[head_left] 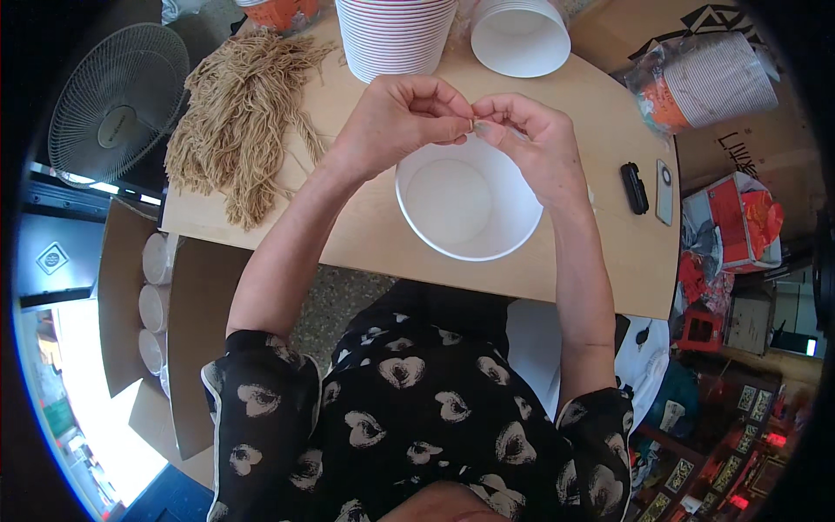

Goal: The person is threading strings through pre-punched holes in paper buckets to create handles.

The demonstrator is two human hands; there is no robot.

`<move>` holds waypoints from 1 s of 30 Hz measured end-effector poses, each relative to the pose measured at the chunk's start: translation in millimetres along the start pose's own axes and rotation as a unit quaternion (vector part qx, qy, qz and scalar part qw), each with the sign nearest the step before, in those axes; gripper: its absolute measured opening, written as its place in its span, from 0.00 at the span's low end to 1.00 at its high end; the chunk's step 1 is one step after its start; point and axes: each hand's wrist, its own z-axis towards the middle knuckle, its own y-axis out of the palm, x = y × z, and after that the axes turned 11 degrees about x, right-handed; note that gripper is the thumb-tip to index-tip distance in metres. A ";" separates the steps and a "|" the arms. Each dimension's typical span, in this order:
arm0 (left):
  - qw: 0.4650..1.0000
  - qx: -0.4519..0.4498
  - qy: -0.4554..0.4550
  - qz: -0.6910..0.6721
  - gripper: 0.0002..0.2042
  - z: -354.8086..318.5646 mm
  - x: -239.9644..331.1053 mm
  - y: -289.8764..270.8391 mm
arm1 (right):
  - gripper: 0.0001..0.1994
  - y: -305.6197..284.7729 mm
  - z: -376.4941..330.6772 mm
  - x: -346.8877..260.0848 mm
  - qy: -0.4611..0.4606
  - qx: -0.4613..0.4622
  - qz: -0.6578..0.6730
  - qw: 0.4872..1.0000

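L hand (407,120) & R hand (532,143) meet fingertip to fingertip over far side of white tub (467,209). L hand: thumb & forefinger pinched tight, other fingers curled in loosely. R hand: same pinch, thumb vs. forefinger, rest half bent. Both have hold of one small thin bit (472,126) betw. the tips; too tiny to tell what kind.

Tub stands mouth up nr. middle of worktop (365,235), betw. the forearms, close to near edge; plain white inside.

Far L on worktop: big heap of tan cord (248,113), loose strands trailing R. Far middle: tall stack of tubs (396,39), rims pink-edged. Just R of it, another white tub tipped w/ mouth facing near side. R part of worktop: black case (634,189), slim grey device (664,193) just beside it.

Off worktop, far R: bagged stack of cups or tubs (709,87), clear plastic, w/ orange patch. L side: grey fan (119,126); nearer, open carton (187,348) w/ pale round-ended packs (154,306) in a row.
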 end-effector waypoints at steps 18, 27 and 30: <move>0.999 -0.007 -0.010 -0.035 0.04 -1.1 -0.2 1.5 | 0.09 -2.7 -2.9 -8.9 -0.045 0.021 -0.027 0.998; 1.000 -0.012 0.002 -0.025 0.04 -1.2 0.2 1.8 | 0.08 -6.1 -1.1 -3.2 -0.083 0.002 -0.088 0.993; 1.000 -0.012 -0.001 -0.009 0.04 -1.3 1.1 1.8 | 0.06 -6.2 -0.9 -3.8 -0.093 0.000 -0.109 0.990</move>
